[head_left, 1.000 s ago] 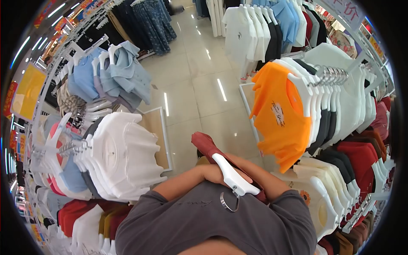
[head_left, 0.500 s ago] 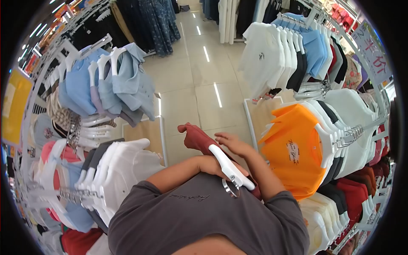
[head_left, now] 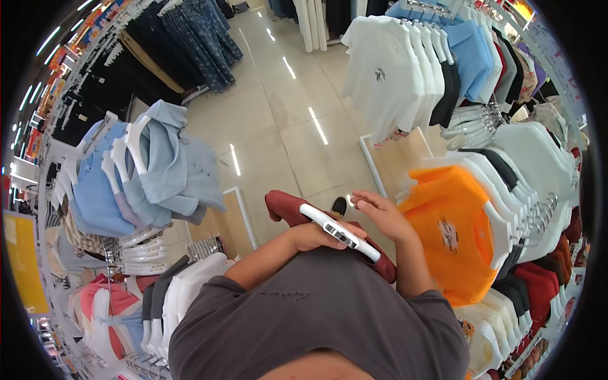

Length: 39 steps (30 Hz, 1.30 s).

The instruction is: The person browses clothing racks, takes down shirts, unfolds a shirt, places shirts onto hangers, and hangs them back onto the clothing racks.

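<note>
Left hand wrapped round the white clothes hanger, dark-red garment on it, before the grey T-shirt — long axis slanting far-left to near-right; right hand empty, fingers loosely spread, just off its right side.

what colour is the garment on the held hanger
The garment is dark red, clearest in the head view.

The right hand, hidden behind the red garment a second ago, is raised beside it; the white hanger has turned, its hook no longer dangling over the grey shirt.
</note>
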Available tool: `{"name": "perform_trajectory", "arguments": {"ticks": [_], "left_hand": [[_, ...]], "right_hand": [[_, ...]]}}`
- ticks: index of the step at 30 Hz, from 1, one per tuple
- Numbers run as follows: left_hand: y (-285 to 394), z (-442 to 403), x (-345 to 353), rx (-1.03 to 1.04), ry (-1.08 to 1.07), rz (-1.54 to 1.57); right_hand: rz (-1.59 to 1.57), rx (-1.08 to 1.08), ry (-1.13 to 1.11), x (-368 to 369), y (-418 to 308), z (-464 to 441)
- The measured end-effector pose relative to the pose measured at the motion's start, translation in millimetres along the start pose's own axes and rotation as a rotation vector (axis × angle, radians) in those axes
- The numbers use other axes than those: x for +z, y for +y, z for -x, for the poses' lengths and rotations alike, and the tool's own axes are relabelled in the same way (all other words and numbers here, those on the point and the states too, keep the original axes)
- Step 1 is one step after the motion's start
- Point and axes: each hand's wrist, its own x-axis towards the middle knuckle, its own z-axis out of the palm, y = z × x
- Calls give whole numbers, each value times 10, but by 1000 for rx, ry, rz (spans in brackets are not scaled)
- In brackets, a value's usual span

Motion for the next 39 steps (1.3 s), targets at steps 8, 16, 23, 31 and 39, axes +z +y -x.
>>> {"name": "perform_trajectory", "arguments": {"ticks": [8, 16, 23, 31, 39], "left_hand": [[496, -511, -802, -4, 173, 307], [1140, -1403, -1537, -12, 156, 128], [1690, -2075, -2032, -93, 70, -32], [2215, -3119, -2833, 20, -238, -5], [2536, -4084, -3291, -120, -367, 69]], "right_hand": [[166, -133, -79, -479, -688, -806], [277, -267, -99, -1089, -1242, -1142], [239, -333, 109, -1413, -1306, -1342], [175, -211, 630, -1456, -1713, -1651], [390, -176, 1072, -1733, -1813, -2449]]}}
